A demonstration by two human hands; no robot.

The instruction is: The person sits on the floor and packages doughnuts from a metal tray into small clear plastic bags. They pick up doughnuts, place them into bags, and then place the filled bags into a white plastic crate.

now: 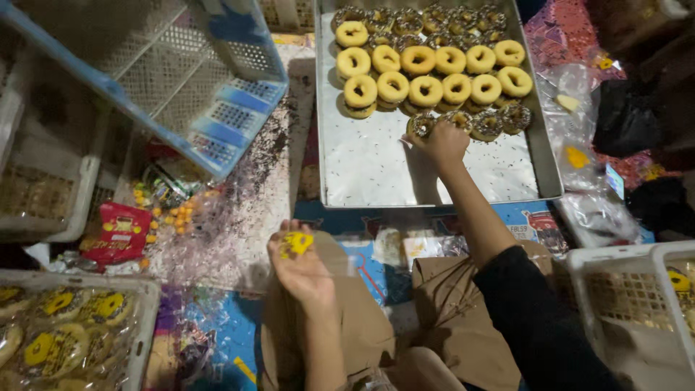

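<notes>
Right hand (443, 143): stretched out over the metal tray (434, 181) at 12 o'clock, black sleeve pushed up the forearm, fingers closed on a sprinkle-topped doughnut (420, 126) at the near edge of the batch.

Left hand (300, 264): raised at centre, fingers curled around a clear wrapper with a yellow label (296, 243).

Tray: large, rectangular, lined with silvery paper, its near half bare but for scattered dark sprinkles. Far half carries rows of plain golden doughnuts (426, 76); darker sprinkle-topped ones sit along the far rim and in a short row at the near edge, where the right hand is.

At 10 o'clock: a blue and white plastic crate (181, 80), tilted, resting partly on a white crate (51, 181).

At 9 o'clock: a red snack packet (116, 232) and small orange pieces (174, 216) lying on a clear plastic sheet dusted with sprinkles.

At 7 o'clock: a white basket (141, 318) holding wrapped doughnuts (58, 340) with yellow labels.

At 4 o'clock: another white basket (630, 289), a yellow-labelled pack just visible inside.

At 2 o'clock: crumpled clear plastic bags (579, 130) beside the tray, on patterned cloth.

Floor beneath: a blue printed mat. The person's brown trouser legs (449, 304) fill the near centre.
</notes>
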